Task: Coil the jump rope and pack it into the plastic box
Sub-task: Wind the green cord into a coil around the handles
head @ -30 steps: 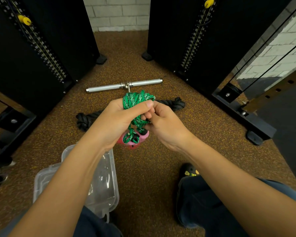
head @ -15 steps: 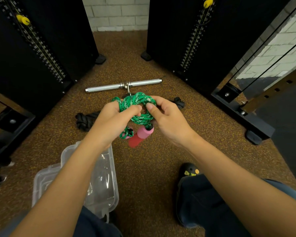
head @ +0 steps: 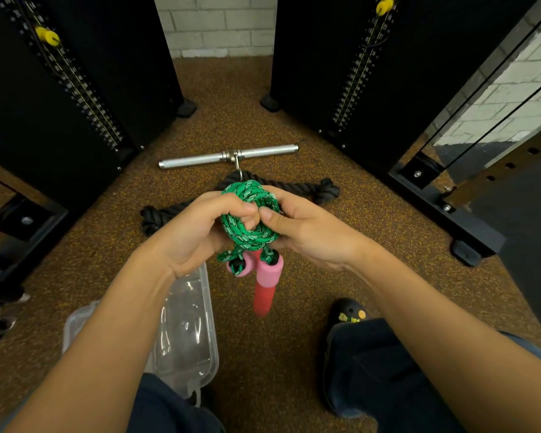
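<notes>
Nearest, lying on the speckled brown rubber floor (head: 263,354) under the left forearm: the clear rectangular plastic box (head: 188,335), sitting open-topped and lidless as far as I can tell, long axis running away from the wearer. A dark shoe with small charms (head: 349,314) is resting beside it, to the right.

Above the box's far end, the pink-and-red foam handles (head: 264,279) are dangling from the bundle, long axes pointing down toward the floor; one is largely hidden behind the other.

Higher, held in the air between both hands: the green-and-white braided jump rope (head: 247,217), wound into a tight ring, its opening facing up toward the camera. The left hand (head: 197,229) is closing around the ring's left side, thumb pressing into the centre; the right hand (head: 306,229) is pinching the right side, thumb on top.

Handling (judgement): cord looks soft, light and springy, likely to uncoil if released. Best held across the wraps, not by the handles.

Further out: a thick black rope attachment (head: 322,190) and a chromed straight steel bar (head: 228,156) lying on the floor, between two black weight-stack columns (head: 341,57).
</notes>
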